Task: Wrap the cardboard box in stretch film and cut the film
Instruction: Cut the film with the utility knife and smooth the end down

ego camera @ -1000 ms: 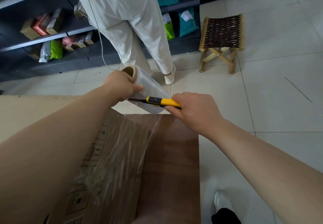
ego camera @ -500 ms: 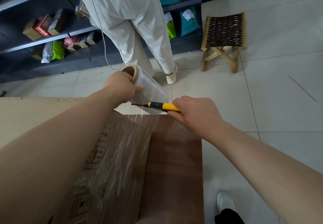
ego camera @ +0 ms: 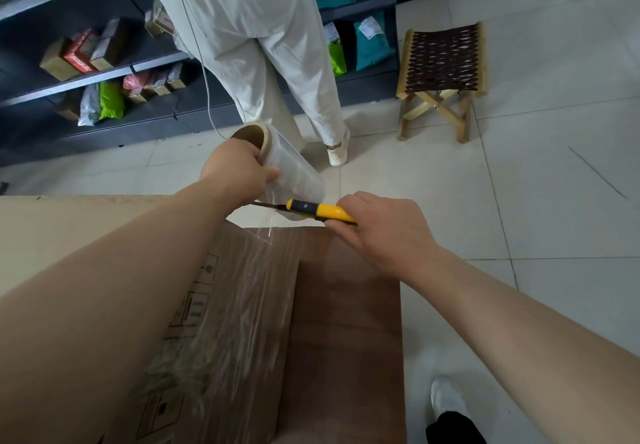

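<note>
A large cardboard box [ego camera: 86, 232] fills the lower left, its printed side covered by stretch film [ego camera: 239, 305]. My left hand [ego camera: 239, 170] grips the roll of stretch film [ego camera: 294, 170] by its cardboard core, held just beyond the box's far corner. A strip of film runs from the roll down to the box. My right hand [ego camera: 384, 232] holds a yellow and black utility knife [ego camera: 311, 209]. Its blade points left and meets the stretched film right under the roll.
A brown wooden panel [ego camera: 346, 322] lies beside the box on the right. A person in light trousers [ego camera: 263, 45] stands ahead at dark shelves [ego camera: 104, 73] holding parcels. A folding stool [ego camera: 443, 76] stands at the right on the tiled floor. My shoe [ego camera: 446, 398] shows at the bottom.
The knife's blade has slid left into the film under the roll. My left hand has kept the roll in nearly the same place.
</note>
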The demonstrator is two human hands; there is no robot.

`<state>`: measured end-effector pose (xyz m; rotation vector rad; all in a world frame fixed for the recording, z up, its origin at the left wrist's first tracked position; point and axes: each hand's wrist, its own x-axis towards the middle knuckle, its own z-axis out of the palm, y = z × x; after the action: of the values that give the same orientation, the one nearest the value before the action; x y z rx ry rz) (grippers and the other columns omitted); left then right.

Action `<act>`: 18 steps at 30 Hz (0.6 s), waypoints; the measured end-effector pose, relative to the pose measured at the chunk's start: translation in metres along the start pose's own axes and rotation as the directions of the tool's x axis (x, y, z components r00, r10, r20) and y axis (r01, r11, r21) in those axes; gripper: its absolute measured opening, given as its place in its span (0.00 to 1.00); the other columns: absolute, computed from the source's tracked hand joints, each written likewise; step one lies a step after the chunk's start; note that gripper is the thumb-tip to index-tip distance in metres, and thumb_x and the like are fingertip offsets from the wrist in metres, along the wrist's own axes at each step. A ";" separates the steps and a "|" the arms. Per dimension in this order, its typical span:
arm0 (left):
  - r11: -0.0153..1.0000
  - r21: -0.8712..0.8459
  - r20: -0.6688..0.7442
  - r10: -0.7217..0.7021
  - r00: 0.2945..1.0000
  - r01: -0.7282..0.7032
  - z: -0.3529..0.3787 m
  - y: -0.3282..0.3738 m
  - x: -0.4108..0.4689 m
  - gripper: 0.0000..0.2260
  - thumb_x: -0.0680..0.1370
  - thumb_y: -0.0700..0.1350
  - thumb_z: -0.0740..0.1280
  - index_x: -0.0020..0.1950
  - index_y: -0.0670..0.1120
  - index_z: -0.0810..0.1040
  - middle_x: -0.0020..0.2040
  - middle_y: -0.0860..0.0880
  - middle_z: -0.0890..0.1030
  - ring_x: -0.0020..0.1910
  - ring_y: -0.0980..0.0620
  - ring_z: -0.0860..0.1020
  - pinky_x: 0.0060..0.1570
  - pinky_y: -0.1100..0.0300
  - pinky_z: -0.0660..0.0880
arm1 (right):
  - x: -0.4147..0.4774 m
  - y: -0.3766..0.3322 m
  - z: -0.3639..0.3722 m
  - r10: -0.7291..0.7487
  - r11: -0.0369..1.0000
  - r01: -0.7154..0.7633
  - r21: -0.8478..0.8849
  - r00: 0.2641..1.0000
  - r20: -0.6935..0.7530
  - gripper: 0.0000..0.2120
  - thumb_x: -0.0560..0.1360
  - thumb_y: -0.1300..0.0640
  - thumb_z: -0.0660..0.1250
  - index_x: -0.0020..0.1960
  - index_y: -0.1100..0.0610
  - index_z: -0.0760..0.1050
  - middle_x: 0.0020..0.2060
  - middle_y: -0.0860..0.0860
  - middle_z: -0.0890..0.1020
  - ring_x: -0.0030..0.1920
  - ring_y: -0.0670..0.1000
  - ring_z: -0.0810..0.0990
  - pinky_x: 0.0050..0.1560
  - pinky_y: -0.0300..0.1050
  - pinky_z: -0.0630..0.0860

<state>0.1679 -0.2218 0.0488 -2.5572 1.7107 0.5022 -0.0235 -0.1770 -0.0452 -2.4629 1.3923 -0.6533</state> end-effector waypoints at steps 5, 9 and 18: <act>1.000 0.015 0.007 -0.016 1.000 0.016 -0.001 0.002 -0.002 0.20 0.76 0.50 0.69 0.31 0.44 0.65 0.29 0.47 0.67 0.26 0.50 0.67 0.26 0.58 0.63 | -0.010 0.020 -0.008 0.075 0.997 -0.073 0.029 0.991 -0.108 0.19 0.74 0.39 0.56 0.40 0.50 0.78 0.30 0.46 0.79 0.26 0.50 0.76 0.25 0.38 0.60; 1.000 -0.008 0.013 -0.029 0.999 0.029 0.001 0.004 -0.002 0.19 0.76 0.51 0.69 0.31 0.45 0.65 0.30 0.48 0.68 0.27 0.50 0.67 0.27 0.58 0.63 | -0.013 0.023 -0.006 0.041 0.999 -0.042 -0.015 0.996 -0.074 0.20 0.73 0.39 0.55 0.38 0.50 0.78 0.29 0.47 0.78 0.26 0.51 0.76 0.24 0.38 0.62; 0.997 -0.071 0.047 -0.003 0.999 0.006 0.000 0.005 -0.008 0.16 0.76 0.52 0.69 0.42 0.38 0.77 0.30 0.47 0.68 0.27 0.49 0.67 0.27 0.60 0.63 | 0.006 0.006 0.008 -0.044 0.995 0.053 -0.085 0.994 0.103 0.17 0.79 0.41 0.57 0.47 0.54 0.74 0.39 0.49 0.78 0.37 0.55 0.79 0.26 0.41 0.51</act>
<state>0.1606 -0.2166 0.0520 -2.5746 1.7018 0.6292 -0.0215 -0.1853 -0.0529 -2.5660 1.3540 -0.4794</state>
